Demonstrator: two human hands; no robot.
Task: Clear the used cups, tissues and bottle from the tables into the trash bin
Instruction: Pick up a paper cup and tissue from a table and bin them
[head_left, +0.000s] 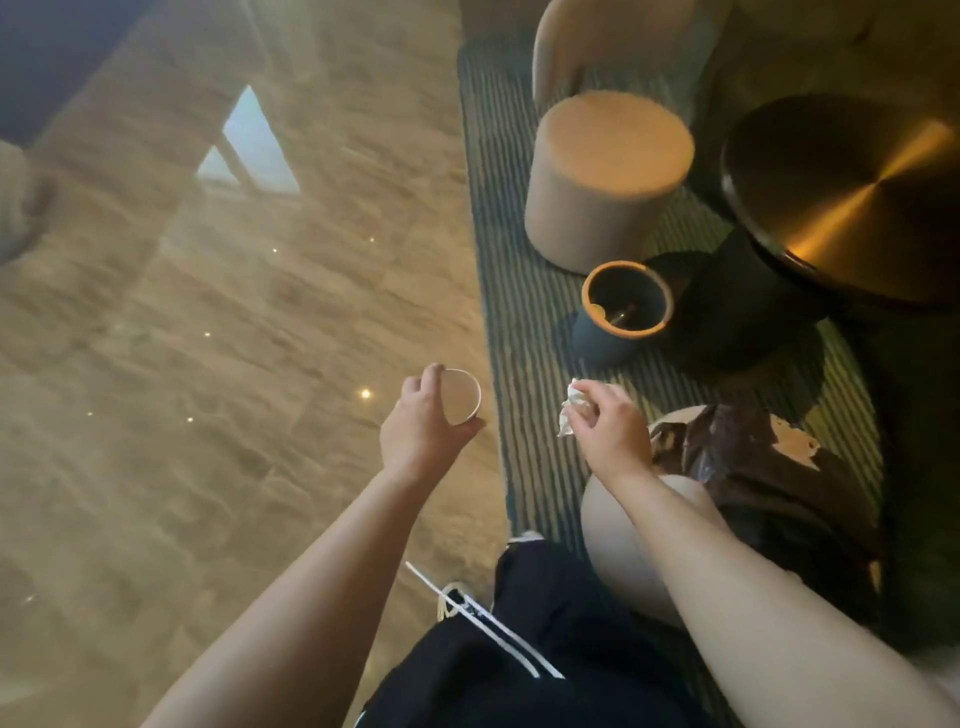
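Left hand (423, 415) holds a paper cup (461, 396) by the rim, thumb on one side and fingers on the far side, mouth tipped toward the camera; the cup hangs over the polished floor (208, 338), just short of the near-left edge of the striped rug (511, 364). Right hand (608, 423) is pinched shut on a crumpled white tissue (571, 408), held over the rug. Judgement: the cup looks empty and light, thin-walled, easily crushed if squeezed mid-body, so a rim or upper-wall hold suits it; the tissue is soft, nearly weightless, may cling to the fingers or drift on release. Trash bin (626, 306), dark with an orange rim, stands on the rug ahead of both hands, mouth open, something small already inside; contents unclear. Surroundings: a round upholstered stool (605, 182) just behind the bin, a dark round worktop (841, 197) with a brassy sheen to its right on a dark pedestal base, a pale seat under the right forearm carrying a dark crumpled bag (748, 467). Nothing stands between hands and bin; the opening is narrow, so drops should be made close over it. Frame is motion-blurred.
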